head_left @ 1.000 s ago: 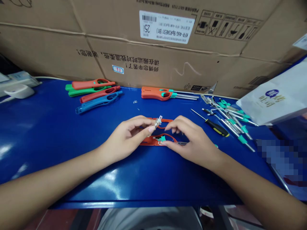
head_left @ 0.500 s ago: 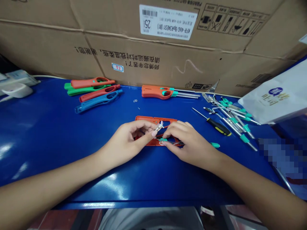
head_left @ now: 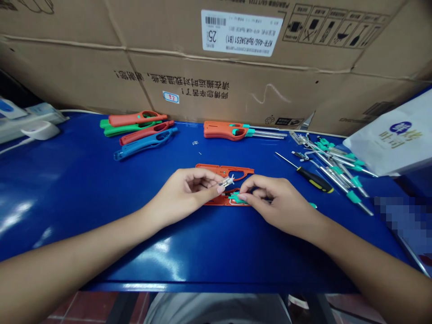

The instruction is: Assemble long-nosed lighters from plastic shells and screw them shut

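Lighters [head_left: 146, 133] ahead, screwdriver [head_left: 315, 180] right, carton [head_left: 216, 85] beyond

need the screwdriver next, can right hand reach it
Probably yes: the right hand sits close to the yellow-and-black screwdriver with nothing between them, though its fingers are on a teal plastic piece.

Two slim, bare forearms reach into view, the left forearm [head_left: 67, 256] from 8 o'clock and the right forearm [head_left: 371, 265] from 4 o'clock. They carry no sleeves, watch or bracelet. The left hand [head_left: 184, 193] and right hand [head_left: 276, 204] are ungloved, with slender fingers, and the left thumbnail [head_left: 221, 189] is smooth and unpainted. A loose white garment [head_left: 216, 310] shows at 6 o'clock.
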`<state>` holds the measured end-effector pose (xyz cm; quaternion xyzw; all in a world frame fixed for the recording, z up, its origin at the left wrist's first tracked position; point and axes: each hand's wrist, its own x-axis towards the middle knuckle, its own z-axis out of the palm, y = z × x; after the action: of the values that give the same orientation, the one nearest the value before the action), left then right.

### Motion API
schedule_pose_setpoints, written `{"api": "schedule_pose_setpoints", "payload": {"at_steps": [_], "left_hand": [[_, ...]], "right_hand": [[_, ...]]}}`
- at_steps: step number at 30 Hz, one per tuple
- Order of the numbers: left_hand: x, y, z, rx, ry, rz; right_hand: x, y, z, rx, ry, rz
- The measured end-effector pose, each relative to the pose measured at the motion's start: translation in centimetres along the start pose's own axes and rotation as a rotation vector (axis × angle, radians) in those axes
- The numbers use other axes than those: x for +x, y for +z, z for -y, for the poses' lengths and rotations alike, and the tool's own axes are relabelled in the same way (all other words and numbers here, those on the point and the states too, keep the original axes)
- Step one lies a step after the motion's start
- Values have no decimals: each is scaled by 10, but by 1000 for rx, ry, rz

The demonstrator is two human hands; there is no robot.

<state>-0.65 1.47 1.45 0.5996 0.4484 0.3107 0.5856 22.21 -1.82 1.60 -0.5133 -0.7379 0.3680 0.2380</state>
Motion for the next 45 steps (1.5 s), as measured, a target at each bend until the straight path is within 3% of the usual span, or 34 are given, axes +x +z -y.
{"api": "schedule_pose_setpoints", "payload": {"at_steps": [3, 7, 14, 23, 32, 45], "left_hand": [[1, -1, 1, 10, 15, 0], [2, -3, -1, 79, 77, 9], [4, -8, -4, 188, 146, 18], [3, -5, 1, 183, 56, 129], [4, -6, 1, 152, 18, 106], [3, -4, -1, 179, 87, 128]], "right_hand": [[0, 0, 0, 255, 133, 67], [4, 1, -2, 437, 187, 64], [9, 2, -7, 475, 204, 37], [9, 5, -3, 491, 189, 37], [9, 4, -3, 489, 209, 58], [11, 3, -1, 456, 209, 54]]}}
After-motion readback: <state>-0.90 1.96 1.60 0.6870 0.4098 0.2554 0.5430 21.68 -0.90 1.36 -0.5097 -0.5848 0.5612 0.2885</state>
